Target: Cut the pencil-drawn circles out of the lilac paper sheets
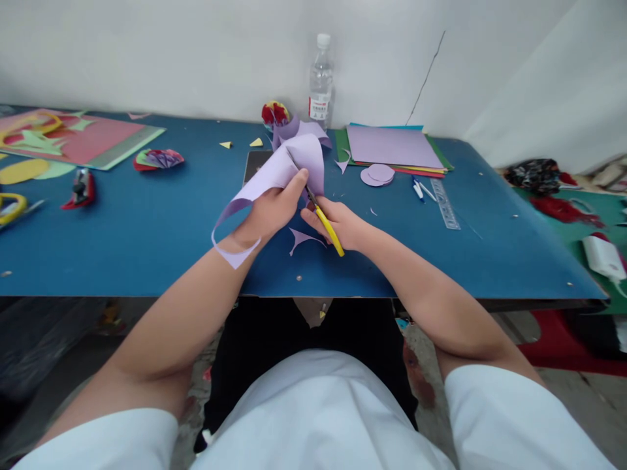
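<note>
My left hand (274,210) grips a curled sheet of purple paper (267,171), thumb on top; a cut strip of it loops down over my wrist. In my right hand (340,224) is a pair of scissors (329,230) with yellow handles, its blades against the paper between my hands. A curved purple scrap (304,239) lies on the blue table just below. To the right rest purple paper circles (378,174), partly overlapping, and another thin scrap (343,161). Behind the held sheet, more purple paper (313,132) partly covers a dark flat object (255,163).
A water bottle (321,81) stands by the wall, beside a colourful paper ball (275,114). A stack of coloured paper (394,147), a pen (418,189) and a clear ruler (445,204) lie right. Leftward are a red stapler-like tool (82,189) and yellow-handled scissors (14,209).
</note>
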Motion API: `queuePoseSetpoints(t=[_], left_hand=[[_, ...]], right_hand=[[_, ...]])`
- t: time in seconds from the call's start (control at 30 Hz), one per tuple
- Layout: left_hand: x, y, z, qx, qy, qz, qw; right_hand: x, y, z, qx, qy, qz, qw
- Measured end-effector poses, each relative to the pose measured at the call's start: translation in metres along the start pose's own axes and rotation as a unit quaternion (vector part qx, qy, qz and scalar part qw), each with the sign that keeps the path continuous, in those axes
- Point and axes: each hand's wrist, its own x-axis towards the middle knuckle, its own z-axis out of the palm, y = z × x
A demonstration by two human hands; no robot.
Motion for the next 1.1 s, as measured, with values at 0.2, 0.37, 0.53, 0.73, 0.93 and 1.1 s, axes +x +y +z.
queuePoseSetpoints(t=[0.2,0.37,0.53,0.73,0.93,1.1], left_hand=[[-0.002,0.007,0.003,0.047,-0.015,0.061,0.997],[-0.001,0.009,0.002,0.066,-0.038,0.128,0.989],[-0.003,0.012,-0.002,0.044,-0.056,0.098,0.993],[-0.004,0.017,-0.001,0.065,-0.065,0.116,0.989],[-0.004,0.019,-0.001,0.042,-0.079,0.090,0.992],[-0.007,0.027,-0.003,0.131,-0.107,0.099,0.981]], right_hand=[[-0.001,-0.001,-0.002,-0.008,-0.006,-0.007,1.000],[-0.002,0.000,-0.005,-0.028,-0.012,0.001,1.000],[-0.002,-0.001,-0.006,-0.033,-0.010,0.014,0.999],[-0.003,0.000,-0.006,-0.022,-0.013,0.007,1.000],[-0.003,0.001,-0.007,-0.011,-0.013,0.012,1.000],[-0.002,0.002,-0.007,-0.017,-0.013,0.023,1.000]])
